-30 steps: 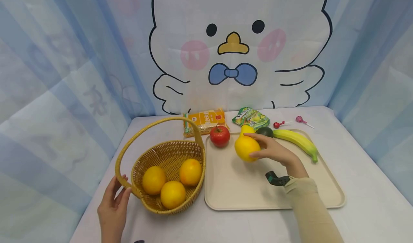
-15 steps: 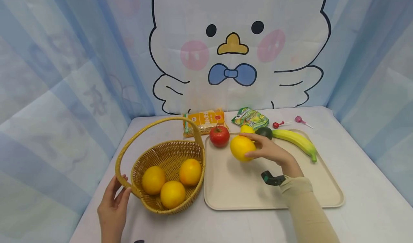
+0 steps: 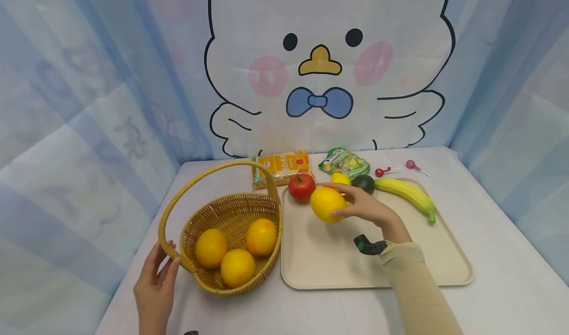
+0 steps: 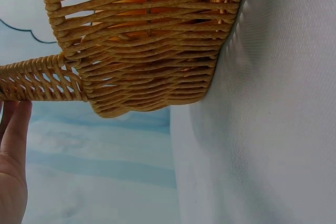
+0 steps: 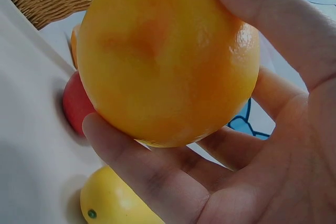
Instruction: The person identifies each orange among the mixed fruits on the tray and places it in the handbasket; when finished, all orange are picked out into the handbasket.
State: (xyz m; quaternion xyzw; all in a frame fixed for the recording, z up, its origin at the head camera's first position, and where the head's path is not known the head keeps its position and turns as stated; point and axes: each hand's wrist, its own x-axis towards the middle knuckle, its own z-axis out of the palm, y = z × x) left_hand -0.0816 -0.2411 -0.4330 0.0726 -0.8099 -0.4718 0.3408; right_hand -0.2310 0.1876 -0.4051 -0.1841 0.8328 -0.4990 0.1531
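Observation:
My right hand [image 3: 362,205] grips an orange [image 3: 327,204] above the tray [image 3: 320,271]. In the right wrist view, the thumb and fingers wrap round the orange [image 5: 168,61]. My left hand [image 3: 155,283] pinches the wicker basket's handle [image 3: 165,226] near its left base. The left wrist view shows fingertips against the handle [image 4: 42,80] beside the basket wall [image 4: 152,61]. Inside the basket [image 3: 213,214] lie three more oranges [image 3: 237,268]. Behind the held orange, a yellow fruit [image 3: 341,178], partly hidden, lies on the tray.
A red apple [image 3: 302,188] sits at the tray's back left corner. A dark green fruit [image 3: 364,183] and a banana [image 3: 406,194] lie along its back right. Behind are an orange packet [image 3: 284,167], a green packet [image 3: 344,163] and two lollipops [image 3: 382,172].
My right hand has moved a little left with the orange, toward the apple and basket. The left hand and basket have stayed still.

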